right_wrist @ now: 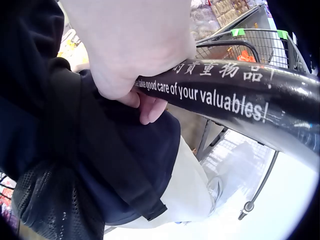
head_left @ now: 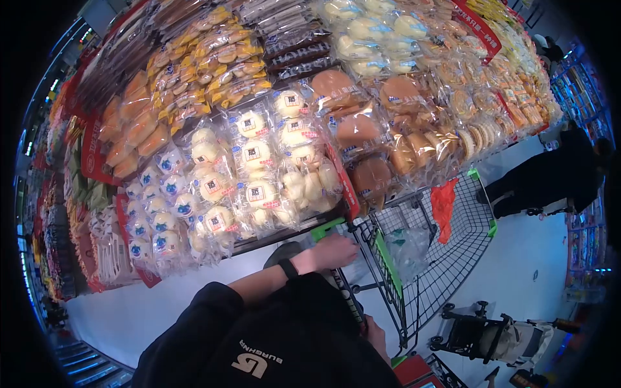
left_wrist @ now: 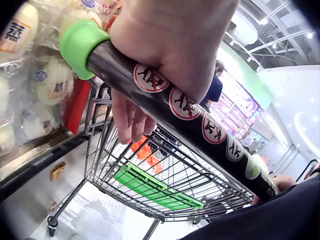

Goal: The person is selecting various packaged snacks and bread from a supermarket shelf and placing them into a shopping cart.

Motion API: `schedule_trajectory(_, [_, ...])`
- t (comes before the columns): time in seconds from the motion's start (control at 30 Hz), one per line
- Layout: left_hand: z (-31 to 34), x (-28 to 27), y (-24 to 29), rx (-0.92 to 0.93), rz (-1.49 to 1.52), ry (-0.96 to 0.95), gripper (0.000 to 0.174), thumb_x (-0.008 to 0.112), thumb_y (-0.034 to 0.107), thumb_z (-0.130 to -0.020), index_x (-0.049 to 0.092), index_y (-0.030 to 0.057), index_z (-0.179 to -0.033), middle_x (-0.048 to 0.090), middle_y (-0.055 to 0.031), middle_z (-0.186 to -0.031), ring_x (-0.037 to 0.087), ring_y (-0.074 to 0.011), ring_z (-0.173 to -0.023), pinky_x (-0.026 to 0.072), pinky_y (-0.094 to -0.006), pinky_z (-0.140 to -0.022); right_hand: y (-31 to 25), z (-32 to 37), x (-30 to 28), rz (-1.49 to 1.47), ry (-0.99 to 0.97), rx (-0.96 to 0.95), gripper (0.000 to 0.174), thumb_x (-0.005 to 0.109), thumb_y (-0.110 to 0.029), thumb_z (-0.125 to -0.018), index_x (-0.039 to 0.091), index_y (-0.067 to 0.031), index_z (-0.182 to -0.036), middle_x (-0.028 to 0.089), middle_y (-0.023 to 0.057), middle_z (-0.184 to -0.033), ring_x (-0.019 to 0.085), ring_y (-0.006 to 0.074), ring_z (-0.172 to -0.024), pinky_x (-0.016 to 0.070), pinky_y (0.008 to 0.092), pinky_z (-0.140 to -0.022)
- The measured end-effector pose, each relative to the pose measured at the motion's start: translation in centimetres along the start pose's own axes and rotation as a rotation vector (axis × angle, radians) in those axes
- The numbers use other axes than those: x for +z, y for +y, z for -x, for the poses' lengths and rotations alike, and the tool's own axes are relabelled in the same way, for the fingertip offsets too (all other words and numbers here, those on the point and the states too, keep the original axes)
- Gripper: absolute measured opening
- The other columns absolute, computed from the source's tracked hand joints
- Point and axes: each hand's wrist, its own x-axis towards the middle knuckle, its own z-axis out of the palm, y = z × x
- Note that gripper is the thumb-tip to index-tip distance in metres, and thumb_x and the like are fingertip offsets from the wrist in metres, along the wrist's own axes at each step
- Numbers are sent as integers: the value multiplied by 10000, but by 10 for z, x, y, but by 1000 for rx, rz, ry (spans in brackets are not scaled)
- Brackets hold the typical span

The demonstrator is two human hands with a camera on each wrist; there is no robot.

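Observation:
A wire shopping cart [head_left: 429,309] with green trim stands in front of me. My left hand [head_left: 333,251] grips the left end of its black handle [left_wrist: 165,107], beside a green end cap [left_wrist: 80,47]; in the left wrist view its fingers hang down behind the bar. My right hand [head_left: 376,336] holds the same handle farther along, its fingertips curled under the bar in the right wrist view [right_wrist: 132,55]. Inside the basket lie an orange-red bag [head_left: 443,210] and clear plastic packaging [head_left: 406,249].
A display piled with wrapped white buns [head_left: 254,154], brown round cakes [head_left: 359,130] and other packaged breads runs along the left and front. A person in dark clothes [head_left: 550,171] is beyond the cart. A stroller [head_left: 511,341] stands to the right on the pale floor.

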Motion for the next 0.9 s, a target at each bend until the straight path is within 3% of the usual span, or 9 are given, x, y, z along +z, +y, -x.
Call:
schedule_trajectory(0.17, [-1,2,5,21,11,96,266,513,254,-982,669,38,-976,697,-144,-844,695,-342,-777,551,-461,-717,2,-3,-10,-58,-17,-14,345,640,-47,-894,547,-82,-1225,667,197,-918,677,408,-768,540,464,-633])
schedule_trajectory(0.4, [-7,3,4,8,-11,55,273,546,278,-961,670,35,-959,695,-151,-827,698,-348,-778,560,-457,-720,17,-3,-8,-18,-8,-54,437,635,10,-833,557,-68,-1256,649,174,-966,675,398,-811,546,449,-652])
schedule_trajectory(0.9, [-4,-2,5,-15,6,4,304,538,304,-976,679,36,-997,706,-150,-830,706,-348,-798,569,-463,-729,3,-9,-18,-11,-32,-54,375,653,-46,-874,573,-80,-1238,658,170,-999,679,386,-863,549,439,-699])
